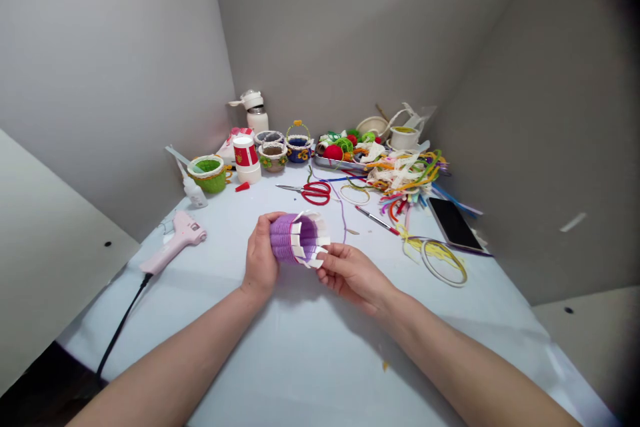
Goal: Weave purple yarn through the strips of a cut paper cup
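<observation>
A paper cup (296, 238) cut into white strips and wound with purple yarn lies on its side above the middle of the table. My left hand (261, 259) is wrapped round its base end. My right hand (350, 271) pinches a white strip at the cup's open rim. A thin purple yarn strand (342, 210) runs from the cup toward the back of the table.
A pink glue gun (176, 240) with a black cord lies at the left. Red scissors (314, 192), small woven baskets (273, 155), a red cup (245, 153), a tray of yarn (350, 150), a phone (453, 222) and a ring (444, 262) stand behind and right.
</observation>
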Tool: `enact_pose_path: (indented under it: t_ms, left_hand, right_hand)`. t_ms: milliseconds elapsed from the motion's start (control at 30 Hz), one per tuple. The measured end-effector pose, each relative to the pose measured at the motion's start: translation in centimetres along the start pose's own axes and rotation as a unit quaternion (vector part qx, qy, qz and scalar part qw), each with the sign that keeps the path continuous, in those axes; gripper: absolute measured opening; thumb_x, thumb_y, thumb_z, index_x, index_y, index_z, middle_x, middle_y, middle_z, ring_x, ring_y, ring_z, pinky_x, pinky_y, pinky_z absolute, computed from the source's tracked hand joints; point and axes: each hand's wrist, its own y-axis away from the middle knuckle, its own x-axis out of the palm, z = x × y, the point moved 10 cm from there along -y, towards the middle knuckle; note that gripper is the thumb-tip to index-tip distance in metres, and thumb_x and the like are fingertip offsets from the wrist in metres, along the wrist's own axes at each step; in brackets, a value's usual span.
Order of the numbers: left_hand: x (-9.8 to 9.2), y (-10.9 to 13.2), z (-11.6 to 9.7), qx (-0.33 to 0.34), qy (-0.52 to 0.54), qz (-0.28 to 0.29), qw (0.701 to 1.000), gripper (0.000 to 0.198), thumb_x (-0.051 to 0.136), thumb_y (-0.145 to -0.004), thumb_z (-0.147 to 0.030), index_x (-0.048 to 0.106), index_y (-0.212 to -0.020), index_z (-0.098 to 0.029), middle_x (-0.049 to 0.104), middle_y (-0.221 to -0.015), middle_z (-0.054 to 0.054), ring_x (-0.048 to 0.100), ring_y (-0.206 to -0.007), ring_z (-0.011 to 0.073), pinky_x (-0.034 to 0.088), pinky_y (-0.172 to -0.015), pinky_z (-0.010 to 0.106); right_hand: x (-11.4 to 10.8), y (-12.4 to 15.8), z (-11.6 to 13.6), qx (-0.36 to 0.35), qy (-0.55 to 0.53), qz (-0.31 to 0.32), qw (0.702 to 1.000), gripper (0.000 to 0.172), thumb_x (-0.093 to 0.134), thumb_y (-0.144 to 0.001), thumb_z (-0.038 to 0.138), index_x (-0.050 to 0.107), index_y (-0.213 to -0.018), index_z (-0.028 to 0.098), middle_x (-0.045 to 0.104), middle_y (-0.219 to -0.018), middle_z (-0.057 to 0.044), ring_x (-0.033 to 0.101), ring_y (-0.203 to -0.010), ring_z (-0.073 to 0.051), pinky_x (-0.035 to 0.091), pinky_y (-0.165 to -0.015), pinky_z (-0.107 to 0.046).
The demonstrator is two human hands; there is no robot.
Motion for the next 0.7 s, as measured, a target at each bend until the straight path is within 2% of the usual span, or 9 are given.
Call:
enact_pose_path:
  t_ms: [100, 200, 267, 333, 400, 433, 500, 600, 700]
  left_hand:
    - [0.5, 1.2, 3.8, -0.161, 0.139, -0.035, 0.976, 0.038, 0.048, -0.085, -0.050, 0.062, -0.090, -0.015, 0.066, -0.082, 0.003, 0.062, -0.074, 0.0143, 0.050, -0.072, 0.027]
    - [2.1, 2.5, 6.0, -0.300, 0.180, -0.004, 0.937, 0.038, 0.045, -0.087, -0.048, 0.062, -0.091, -0.014, 0.066, -0.079, 0.005, 0.063, -0.068, 0.0164, 0.052, -0.064, 0.029]
    - [2.2, 2.2, 5.9, -0.322, 0.170, 0.009, 0.932, 0.037, 0.044, -0.088, -0.046, 0.062, -0.090, -0.014, 0.066, -0.077, 0.006, 0.063, -0.066, 0.0168, 0.052, -0.059, 0.028]
    - [1.7, 1.3, 5.4, -0.329, 0.139, 0.016, 0.934, 0.033, 0.046, -0.087, -0.044, 0.062, -0.093, -0.016, 0.067, -0.078, 0.004, 0.063, -0.066, 0.0167, 0.052, -0.056, 0.028]
    - [1.3, 1.1, 5.6, -0.364, 0.082, 0.045, 0.927, 0.033, 0.050, -0.083, -0.046, 0.063, -0.096, -0.017, 0.068, -0.081, 0.005, 0.064, -0.067, 0.0182, 0.053, -0.057, 0.030]
    - [1.3, 1.3, 5.8, -0.389, 0.052, 0.070, 0.917, 0.034, 0.052, -0.081, -0.047, 0.063, -0.096, -0.018, 0.069, -0.082, 0.005, 0.064, -0.067, 0.0194, 0.054, -0.058, 0.032]
    - [1.7, 2.3, 6.3, -0.434, 0.001, 0.137, 0.891, 0.034, 0.055, -0.078, -0.047, 0.064, -0.092, -0.017, 0.069, -0.082, 0.005, 0.065, -0.068, 0.0208, 0.054, -0.060, 0.034]
    - [2.9, 4.6, 6.2, -0.458, -0.043, 0.238, 0.855, 0.029, 0.057, -0.077, -0.042, 0.066, -0.086, -0.015, 0.070, -0.077, 0.005, 0.065, -0.067, 0.0192, 0.053, -0.061, 0.030]
    - [3.7, 6.7, 5.8, -0.462, -0.080, 0.307, 0.828, 0.028, 0.059, -0.078, -0.039, 0.067, -0.088, -0.014, 0.069, -0.071, 0.006, 0.063, -0.062, 0.0181, 0.049, -0.053, 0.026]
  right_hand:
    - [0.7, 0.2, -0.1, -0.024, -0.075, -0.003, 0.997, 0.026, 0.082, -0.064, 0.023, 0.062, -0.076, 0.013, 0.066, -0.065, 0.001, 0.060, -0.054, -0.004, 0.050, -0.056, -0.013]
    - [1.0, 0.3, -0.2, -0.026, -0.076, -0.006, 0.997, 0.028, 0.082, -0.064, 0.029, 0.062, -0.077, 0.014, 0.068, -0.068, 0.001, 0.061, -0.057, -0.005, 0.050, -0.058, -0.014]
    - [1.1, 0.5, 0.5, -0.021, 0.010, 0.025, 0.999, 0.034, 0.076, -0.070, 0.043, 0.063, -0.080, 0.013, 0.070, -0.075, -0.004, 0.061, -0.059, -0.007, 0.049, -0.058, -0.017]
    - [0.9, 1.0, 2.6, -0.058, 0.154, 0.059, 0.985, 0.045, 0.062, -0.077, 0.057, 0.065, -0.086, 0.013, 0.070, -0.081, -0.008, 0.062, -0.064, -0.010, 0.048, -0.057, -0.021]
    - [0.1, 2.0, 6.6, -0.177, 0.325, 0.021, 0.929, 0.038, 0.057, -0.084, 0.052, 0.065, -0.090, 0.015, 0.069, -0.084, -0.008, 0.062, -0.070, -0.013, 0.048, -0.063, -0.024]
    - [0.0, 3.0, 9.1, -0.253, 0.393, -0.019, 0.884, 0.028, 0.062, -0.083, 0.043, 0.065, -0.094, 0.018, 0.068, -0.090, -0.007, 0.061, -0.078, -0.014, 0.049, -0.070, -0.027]
    - [2.1, 5.4, 12.1, -0.378, 0.492, -0.007, 0.784, 0.020, 0.064, -0.084, 0.030, 0.065, -0.102, 0.022, 0.066, -0.103, -0.007, 0.059, -0.096, -0.018, 0.047, -0.086, -0.034]
    - [7.5, 7.9, 11.9, -0.442, 0.603, 0.128, 0.652, 0.032, 0.059, -0.086, 0.017, 0.061, -0.118, 0.026, 0.057, -0.126, -0.008, 0.048, -0.120, -0.022, 0.037, -0.102, -0.042]
    - [11.2, 8.8, 9.6, -0.414, 0.655, 0.248, 0.582, 0.032, 0.052, -0.090, 0.015, 0.062, -0.118, 0.026, 0.059, -0.127, -0.007, 0.043, -0.126, -0.021, 0.038, -0.102, -0.040]
